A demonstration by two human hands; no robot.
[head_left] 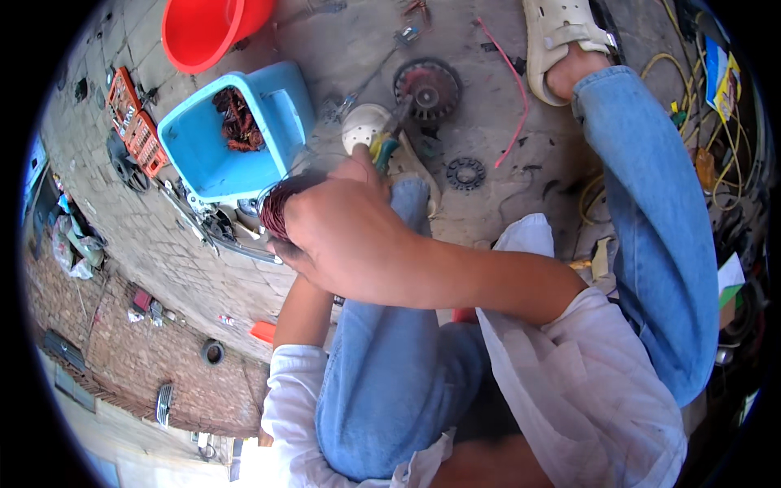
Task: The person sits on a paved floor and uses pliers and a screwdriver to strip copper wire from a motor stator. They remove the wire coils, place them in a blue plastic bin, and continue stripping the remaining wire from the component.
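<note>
My right hand (329,228) crosses over in front, its fingers mostly turned from view. It is closed around a bundle of reddish-brown copper wire (285,195), beside the blue bin. Farther down, partly behind it, my left hand (356,169) grips a tool with a yellow-and-green handle (382,151). Motion blur hides the kind of tool. Its grey end points toward a dark round motor part (427,85) with a slotted rim and reddish middle. A smaller slotted metal ring (465,173) lies near my light clog (366,126).
The light blue bin (220,175) holds copper wire coils (237,122). Behind it stands a red basin (195,45). An orange tool case (136,122) and metal scraps (215,224) lie left. A pink wire (521,98) and yellow cables (732,163) are on the right.
</note>
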